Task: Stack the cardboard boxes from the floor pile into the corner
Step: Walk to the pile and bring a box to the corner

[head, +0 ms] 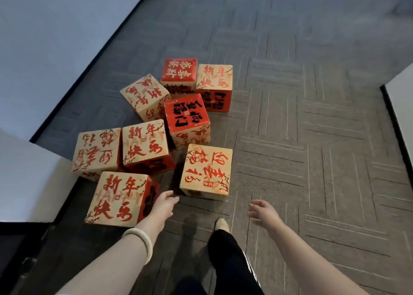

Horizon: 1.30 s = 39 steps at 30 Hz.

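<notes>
Several cube-shaped cardboard boxes printed with red and black characters lie loosely grouped on the grey carpet. The nearest box sits at the lower left, close to the white wall. A tan box stands apart in front of me, and a red-topped box is behind it. My left hand reaches forward with relaxed fingers, just right of the nearest box and holding nothing. My right hand hangs open over bare carpet, below and right of the tan box.
A white wall with a dark skirting runs along the left, with a jutting white corner at the lower left. Another white panel stands at the right edge. My foot is on the carpet between my arms.
</notes>
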Tool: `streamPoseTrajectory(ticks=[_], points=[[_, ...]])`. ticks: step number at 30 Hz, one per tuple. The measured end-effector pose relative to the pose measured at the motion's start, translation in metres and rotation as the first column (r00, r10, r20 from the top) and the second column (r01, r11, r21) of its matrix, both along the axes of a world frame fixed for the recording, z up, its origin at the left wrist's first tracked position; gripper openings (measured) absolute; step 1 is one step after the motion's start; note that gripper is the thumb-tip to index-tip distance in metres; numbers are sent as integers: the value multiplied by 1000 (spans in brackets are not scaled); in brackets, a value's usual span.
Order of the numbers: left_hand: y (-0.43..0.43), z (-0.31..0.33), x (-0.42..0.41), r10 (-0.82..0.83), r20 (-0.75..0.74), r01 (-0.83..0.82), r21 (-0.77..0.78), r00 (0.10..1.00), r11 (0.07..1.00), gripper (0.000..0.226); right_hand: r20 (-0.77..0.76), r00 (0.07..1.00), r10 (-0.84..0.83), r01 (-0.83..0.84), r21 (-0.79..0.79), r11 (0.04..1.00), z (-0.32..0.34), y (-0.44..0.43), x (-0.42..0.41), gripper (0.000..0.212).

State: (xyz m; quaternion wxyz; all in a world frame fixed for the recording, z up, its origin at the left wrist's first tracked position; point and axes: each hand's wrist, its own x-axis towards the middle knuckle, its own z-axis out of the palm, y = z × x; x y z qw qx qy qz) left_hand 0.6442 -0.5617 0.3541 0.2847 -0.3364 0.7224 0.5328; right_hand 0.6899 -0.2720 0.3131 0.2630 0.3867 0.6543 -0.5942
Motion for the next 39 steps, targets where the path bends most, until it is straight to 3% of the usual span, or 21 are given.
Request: streamPoseTrajectory(ticks=[8, 13, 17, 20, 24, 27, 30, 34, 39], points=[[23, -103, -134, -106, 103, 112, -46, 989, 993, 44, 189, 981, 47, -54, 31, 998, -93, 0, -129, 31], [-2, -219, -183, -143, 203, 176, -154, 969, 972, 62, 280, 957, 70, -99, 90, 991, -199, -9, -169, 39], [-22, -319, -206, -210, 269, 274, -226, 940, 935, 68, 342, 934, 106, -151, 109, 983, -286, -26, -190, 59], [-29, -377, -214, -207, 308, 277, -205, 929, 939, 73, 362, 927, 96, -149, 120, 982, -337, -41, -195, 75], [-32, -426, -214, -165, 403, 222, -99, 900, 970, 86, 319, 947, 44, -94, 143, 985, -379, -55, -198, 62], [-31, -440, -208, -158, 413, 176, -5, 897, 984, 71, 332, 943, 5, -47, 119, 992, -396, -60, -195, 56], [-28, -429, -206, -194, 319, 219, -44, 928, 975, 55, 306, 952, -11, -40, 160, 986, -389, -58, -188, 51], [-19, -388, -222, -235, 228, 260, -83, 945, 962, 51, 235, 971, -34, -9, 182, 983, -349, -46, -193, 45], [8, -317, -250, -281, 137, 287, -25, 950, 958, 47, 152, 980, -130, 111, 128, 986, -278, -21, -203, 43]])
